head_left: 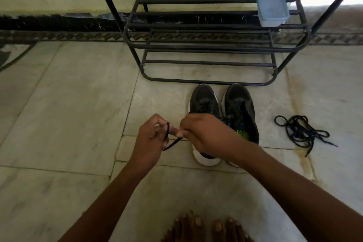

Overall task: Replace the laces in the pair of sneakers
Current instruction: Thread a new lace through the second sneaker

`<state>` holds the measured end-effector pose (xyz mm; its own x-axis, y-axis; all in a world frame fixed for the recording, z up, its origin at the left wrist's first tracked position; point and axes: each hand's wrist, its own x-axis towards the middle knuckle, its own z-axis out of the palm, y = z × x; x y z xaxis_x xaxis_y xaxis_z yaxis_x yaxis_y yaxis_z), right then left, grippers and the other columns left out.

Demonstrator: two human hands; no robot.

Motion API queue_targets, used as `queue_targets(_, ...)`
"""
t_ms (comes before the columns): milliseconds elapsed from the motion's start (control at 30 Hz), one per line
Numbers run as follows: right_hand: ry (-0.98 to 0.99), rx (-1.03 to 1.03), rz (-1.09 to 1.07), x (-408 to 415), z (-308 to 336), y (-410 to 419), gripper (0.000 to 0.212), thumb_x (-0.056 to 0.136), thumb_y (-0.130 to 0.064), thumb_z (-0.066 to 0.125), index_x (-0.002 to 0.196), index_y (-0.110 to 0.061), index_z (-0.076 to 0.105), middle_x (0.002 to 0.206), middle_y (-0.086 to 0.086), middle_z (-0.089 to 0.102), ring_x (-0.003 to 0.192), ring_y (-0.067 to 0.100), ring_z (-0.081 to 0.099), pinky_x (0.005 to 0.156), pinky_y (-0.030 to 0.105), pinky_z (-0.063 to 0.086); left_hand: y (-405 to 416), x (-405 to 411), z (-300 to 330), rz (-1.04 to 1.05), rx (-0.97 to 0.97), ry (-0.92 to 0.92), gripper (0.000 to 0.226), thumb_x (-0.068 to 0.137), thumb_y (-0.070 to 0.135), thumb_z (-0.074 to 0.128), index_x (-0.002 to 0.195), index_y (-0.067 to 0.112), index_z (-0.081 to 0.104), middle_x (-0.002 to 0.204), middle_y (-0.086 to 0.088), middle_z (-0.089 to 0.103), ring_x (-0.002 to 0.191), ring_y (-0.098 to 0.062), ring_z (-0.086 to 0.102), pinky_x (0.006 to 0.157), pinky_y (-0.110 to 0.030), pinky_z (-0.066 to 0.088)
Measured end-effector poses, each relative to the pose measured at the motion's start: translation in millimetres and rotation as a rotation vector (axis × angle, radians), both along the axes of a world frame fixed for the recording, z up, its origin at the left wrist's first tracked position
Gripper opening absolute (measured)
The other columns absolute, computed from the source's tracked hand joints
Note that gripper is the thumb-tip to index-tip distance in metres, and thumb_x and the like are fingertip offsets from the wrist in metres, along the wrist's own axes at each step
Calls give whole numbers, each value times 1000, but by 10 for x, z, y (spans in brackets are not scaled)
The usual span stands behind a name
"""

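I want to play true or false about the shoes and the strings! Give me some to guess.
1. Both hands, left and right, hold a black lace. True.
2. The sneakers sit on the rack. False: they stand on the floor in front of it.
3. A loose pile of laces lies on the floor right of the sneakers. True.
4. The blue box is on the floor. False: it sits on a rack shelf.
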<state>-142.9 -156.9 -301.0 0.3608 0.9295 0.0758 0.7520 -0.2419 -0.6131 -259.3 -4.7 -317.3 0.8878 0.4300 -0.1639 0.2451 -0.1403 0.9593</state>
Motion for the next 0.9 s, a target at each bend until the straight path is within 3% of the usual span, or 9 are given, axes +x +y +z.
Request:
queue_targets(67, -22, 35, -13, 118, 58, -1, 17, 99, -17, 57, 88, -8, 64, 82, 2, 56, 72, 21, 55, 66, 44, 50, -55, 4, 33, -74, 17, 24, 19, 105, 10, 52, 87, 5, 52, 85, -7, 78, 51, -15, 46, 52, -25, 40)
queue_targets(200, -44, 101, -10, 236, 116, 14, 17, 98, -17, 57, 90, -7, 68, 84, 5, 62, 74, 21, 59, 67, 43, 53, -94, -28, 52, -173, -201, 14, 14, 104, 5, 52, 99, -3, 63, 87, -18, 76, 53, -19, 40, 52, -23, 38)
queue_targets(333, -50, 131, -13, 236, 106, 44, 14, 97, -15, 62, 88, -7, 69, 83, 5, 63, 73, 20, 60, 67, 37, 51, -80, -49, 17, -289, -54, 61, 25, 103, -2, 50, 97, 5, 74, 75, -6, 73, 56, -12, 50, 58, -21, 40)
queue_targets(400, -32, 169, -65, 209, 83, 41, 15, 97, -16, 63, 86, -6, 69, 79, 3, 63, 71, 15, 58, 67, 30, 48, -90, -37, -24, -216, 51, 65, 31, 102, -3, 50, 89, 11, 73, 69, 0, 69, 59, -8, 55, 61, -20, 43)
queue_targets(500, 100, 242, -225, 61, 27, 34, 15, 97, -13, 63, 87, -7, 71, 76, 0, 66, 69, 8, 57, 67, 22, 46, -30, 7, -147, 134, 97, 66, 29, 104, 6, 49, 87, 14, 72, 72, -1, 69, 70, -8, 62, 70, -24, 49)
queue_targets(667, 302, 163, -308, -324, -177, 60, 18, 98, -13, 60, 86, -9, 74, 74, -4, 70, 69, 7, 63, 70, 22, 49, 139, 177, -144, 445, -787, -44, 21, 105, 14, 48, 92, 9, 63, 85, -6, 71, 95, -24, 70, 87, -40, 55)
queue_targets(767, 347, 127, -272, -415, -274, 74, 26, 98, -14, 58, 76, -11, 71, 70, -3, 70, 64, 9, 62, 69, 24, 49, 145, 249, -9, 394, -1027, -145, 13, 98, 15, 48, 88, 15, 58, 76, 0, 61, 70, -12, 64, 65, -25, 55)
queue_targets(833, 364, 116, -268, -413, -264, 66, 28, 99, -15, 57, 76, -11, 71, 69, -3, 70, 59, 9, 62, 67, 24, 50, 143, 254, 53, 340, -900, -95, 22, 102, 11, 39, 89, 14, 56, 72, -1, 51, 54, -9, 44, 48, -19, 37)
queue_targets(900, 376, 96, -250, -368, -225, 49, 28, 100, -14, 57, 76, -11, 72, 66, -2, 70, 52, 8, 61, 66, 16, 47, 138, 203, 62, 233, -486, -58, 28, 106, 6, 36, 90, 8, 59, 71, -6, 51, 51, -10, 37, 45, -22, 28)
